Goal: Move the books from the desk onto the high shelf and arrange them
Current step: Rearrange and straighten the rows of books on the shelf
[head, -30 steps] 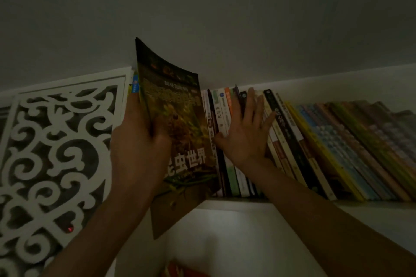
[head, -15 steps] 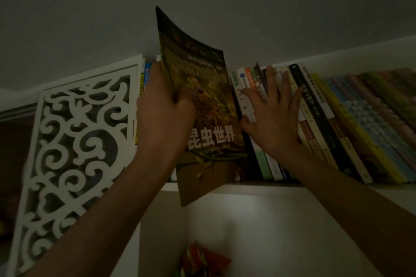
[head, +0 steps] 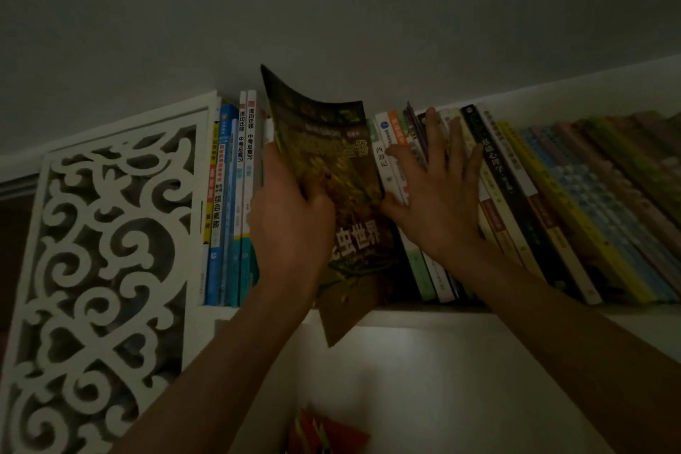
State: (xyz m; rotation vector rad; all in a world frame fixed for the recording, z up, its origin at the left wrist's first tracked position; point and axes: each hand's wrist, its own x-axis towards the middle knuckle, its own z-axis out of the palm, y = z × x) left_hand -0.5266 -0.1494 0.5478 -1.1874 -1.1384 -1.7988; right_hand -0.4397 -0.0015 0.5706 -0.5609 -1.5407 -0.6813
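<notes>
My left hand point(head: 291, 228) grips a large dark green and yellow insect book point(head: 342, 166) by its left edge and holds it tilted in a gap in the book row on the high white shelf point(head: 423, 315). The book's lower corner hangs below the shelf edge. My right hand point(head: 438, 195) lies flat with spread fingers against the spines of the leaning books point(head: 523, 203) right of the gap. Upright blue and white books point(head: 236, 203) stand left of the gap.
A white carved lattice panel point(head: 103, 269) closes the shelf's left end. The grey ceiling point(head: 331, 11) lies close above the book tops. Something red point(head: 324, 431) shows in the compartment below the shelf.
The insect book has slid deeper into the gap and sits lower against the row. My right hand stays pressed on the leaning spines. The view has shifted.
</notes>
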